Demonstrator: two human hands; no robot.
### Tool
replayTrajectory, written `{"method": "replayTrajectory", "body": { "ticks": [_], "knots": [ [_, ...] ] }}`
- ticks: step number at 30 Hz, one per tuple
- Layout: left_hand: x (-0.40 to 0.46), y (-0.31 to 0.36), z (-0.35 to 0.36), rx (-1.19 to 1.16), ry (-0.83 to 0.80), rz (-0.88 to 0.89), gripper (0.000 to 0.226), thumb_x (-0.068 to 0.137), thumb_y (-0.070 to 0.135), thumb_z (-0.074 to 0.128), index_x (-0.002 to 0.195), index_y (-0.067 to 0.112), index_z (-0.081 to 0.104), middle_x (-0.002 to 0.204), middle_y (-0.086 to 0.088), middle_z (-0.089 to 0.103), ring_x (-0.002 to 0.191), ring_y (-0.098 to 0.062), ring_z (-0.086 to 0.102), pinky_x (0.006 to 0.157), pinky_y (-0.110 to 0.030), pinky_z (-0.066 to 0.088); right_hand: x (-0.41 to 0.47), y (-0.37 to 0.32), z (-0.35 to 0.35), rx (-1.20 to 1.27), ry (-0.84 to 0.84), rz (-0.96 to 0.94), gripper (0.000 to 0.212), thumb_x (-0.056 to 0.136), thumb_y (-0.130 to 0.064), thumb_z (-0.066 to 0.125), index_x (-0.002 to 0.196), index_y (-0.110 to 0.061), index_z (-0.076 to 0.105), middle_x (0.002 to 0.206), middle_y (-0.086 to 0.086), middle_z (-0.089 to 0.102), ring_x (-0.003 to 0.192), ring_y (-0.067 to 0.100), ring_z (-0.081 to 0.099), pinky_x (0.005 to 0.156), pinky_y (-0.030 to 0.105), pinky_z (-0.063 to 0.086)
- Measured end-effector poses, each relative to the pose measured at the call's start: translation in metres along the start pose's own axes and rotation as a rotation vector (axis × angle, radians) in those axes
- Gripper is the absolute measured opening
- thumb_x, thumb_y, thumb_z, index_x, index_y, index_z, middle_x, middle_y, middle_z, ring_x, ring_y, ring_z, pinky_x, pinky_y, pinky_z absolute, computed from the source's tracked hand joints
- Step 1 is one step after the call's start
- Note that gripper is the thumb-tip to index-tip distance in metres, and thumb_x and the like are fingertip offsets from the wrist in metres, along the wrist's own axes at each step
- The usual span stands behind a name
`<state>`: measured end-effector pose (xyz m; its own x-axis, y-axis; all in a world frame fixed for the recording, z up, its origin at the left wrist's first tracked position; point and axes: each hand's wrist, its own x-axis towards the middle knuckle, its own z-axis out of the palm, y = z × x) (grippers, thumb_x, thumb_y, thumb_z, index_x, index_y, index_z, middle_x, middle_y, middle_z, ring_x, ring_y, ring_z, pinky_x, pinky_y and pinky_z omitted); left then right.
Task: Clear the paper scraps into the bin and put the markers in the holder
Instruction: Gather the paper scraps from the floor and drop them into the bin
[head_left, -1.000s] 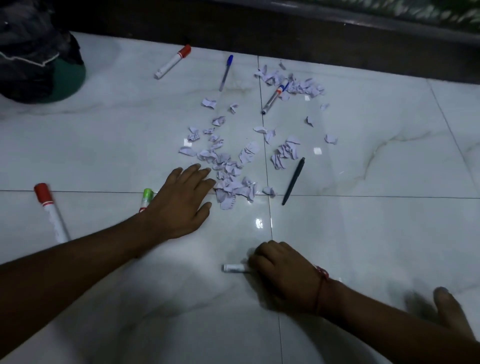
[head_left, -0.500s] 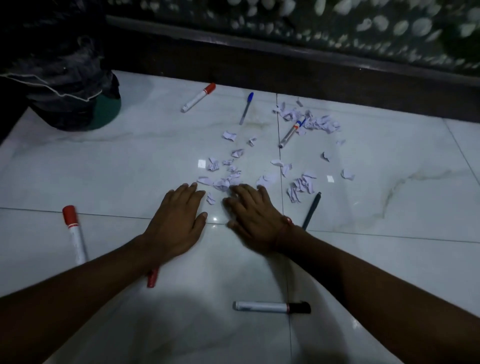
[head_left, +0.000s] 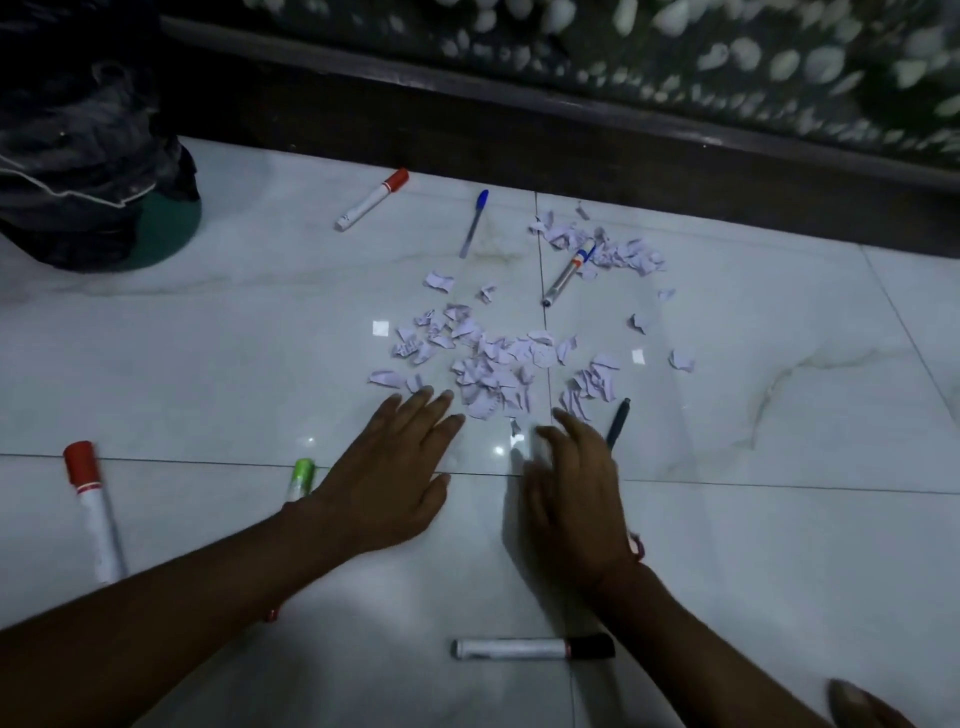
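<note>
Torn pale paper scraps (head_left: 498, 371) lie heaped on the white tiled floor, with a second cluster (head_left: 618, 254) farther back. My left hand (head_left: 395, 478) lies flat, fingers spread, just below the heap. Beside it my right hand (head_left: 571, 483) is blurred, fingers loosely apart, holding nothing. Markers lie scattered: a black-capped one (head_left: 530, 648) near me, a red-capped one (head_left: 96, 512) at left, a green-capped one (head_left: 300, 478) partly under my left wrist, another red-capped one (head_left: 371, 200) far back. A dark pen (head_left: 618, 422) lies right of my right hand.
A bin (head_left: 98, 197) lined with a dark bag stands at the back left. A blue pen (head_left: 475, 221) and a blue-and-red marker (head_left: 569, 273) lie near the far scraps. A dark skirting board (head_left: 571, 145) runs along the wall. A toe (head_left: 862, 706) shows at bottom right.
My right hand left the black-capped marker on the floor, swept over the scraps, then drew back toward me. The scraps are pushed into a tighter heap. My left hand shifted slightly.
</note>
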<state>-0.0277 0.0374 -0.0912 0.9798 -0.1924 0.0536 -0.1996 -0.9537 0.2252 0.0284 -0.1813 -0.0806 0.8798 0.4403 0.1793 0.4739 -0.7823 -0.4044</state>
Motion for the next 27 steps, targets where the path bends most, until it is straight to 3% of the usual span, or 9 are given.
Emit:
{"method": "replayTrajectory", "body": {
  "ticks": [4,7,10,14,18,21,24,27],
  "knots": [
    [0.025,0.02,0.007,0.011,-0.039,0.126,0.062,0.086,0.039,0.044,0.141,0.01,0.041,0.151,-0.014,0.035,0.14,-0.031,0.031,0.112,-0.049,0.029,0.013,0.025,-0.019,0.061,0.132,0.318,0.025,0.089,-0.014,0.059,0.111,-0.003,0.056,0.107,0.015,0.056,0.099,0.026,0.05,0.08,0.017,0.029],
    [0.04,0.03,0.01,0.008,-0.076,0.141,0.062,0.086,0.04,0.042,0.141,0.011,0.041,0.15,-0.014,0.036,0.14,-0.031,0.031,0.112,-0.049,0.029,0.018,0.035,-0.021,0.118,0.055,0.565,0.025,0.091,-0.015,0.06,0.112,-0.004,0.053,0.108,0.013,0.052,0.094,0.024,0.051,0.066,0.016,0.022],
    [0.048,0.037,0.014,0.005,-0.091,0.133,0.061,0.086,0.039,0.041,0.14,0.011,0.043,0.148,-0.014,0.039,0.138,-0.032,0.034,0.112,-0.048,0.03,0.019,0.042,-0.021,0.125,0.038,0.592,0.018,0.09,-0.01,0.057,0.106,-0.005,0.056,0.101,0.011,0.058,0.094,0.026,0.055,0.062,0.018,0.021],
    [0.049,0.039,0.018,0.012,-0.098,0.147,0.057,0.087,0.037,0.041,0.137,0.011,0.046,0.146,-0.013,0.042,0.135,-0.031,0.038,0.11,-0.048,0.032,0.0,0.056,-0.033,0.141,0.088,0.711,0.018,0.085,-0.007,0.059,0.102,-0.007,0.057,0.097,0.01,0.064,0.09,0.027,0.059,0.068,0.024,0.032],
    [0.049,0.035,0.018,0.018,-0.093,0.147,0.058,0.087,0.039,0.04,0.138,0.012,0.045,0.148,-0.012,0.041,0.137,-0.03,0.036,0.11,-0.048,0.032,-0.023,0.061,-0.039,0.108,0.079,0.813,0.016,0.083,-0.009,0.059,0.097,-0.011,0.052,0.1,0.01,0.062,0.084,0.021,0.053,0.071,0.028,0.036],
    [0.047,0.029,0.013,0.009,-0.06,0.139,0.056,0.088,0.039,0.041,0.136,0.012,0.046,0.148,-0.012,0.041,0.138,-0.028,0.035,0.111,-0.047,0.031,-0.02,0.044,-0.032,0.083,0.217,0.625,0.031,0.085,-0.014,0.063,0.114,-0.006,0.054,0.108,0.011,0.054,0.098,0.025,0.051,0.085,0.033,0.043],
    [0.04,0.019,0.005,-0.004,-0.004,0.078,0.054,0.09,0.037,0.042,0.135,0.009,0.048,0.147,-0.014,0.041,0.138,-0.03,0.035,0.109,-0.049,0.033,-0.011,0.011,-0.013,0.162,0.211,0.384,0.048,0.087,-0.022,0.057,0.13,-0.003,0.047,0.127,0.014,0.05,0.121,0.027,0.043,0.107,0.031,0.032],
    [0.031,0.002,-0.004,-0.036,0.066,-0.066,0.057,0.089,0.037,0.042,0.136,0.005,0.047,0.148,-0.017,0.039,0.136,-0.034,0.036,0.106,-0.052,0.035,0.004,-0.008,0.018,0.152,0.106,0.414,0.071,0.09,-0.036,0.042,0.149,0.001,0.023,0.157,0.02,0.019,0.146,0.032,0.013,0.12,0.036,0.008]
  ]
}}
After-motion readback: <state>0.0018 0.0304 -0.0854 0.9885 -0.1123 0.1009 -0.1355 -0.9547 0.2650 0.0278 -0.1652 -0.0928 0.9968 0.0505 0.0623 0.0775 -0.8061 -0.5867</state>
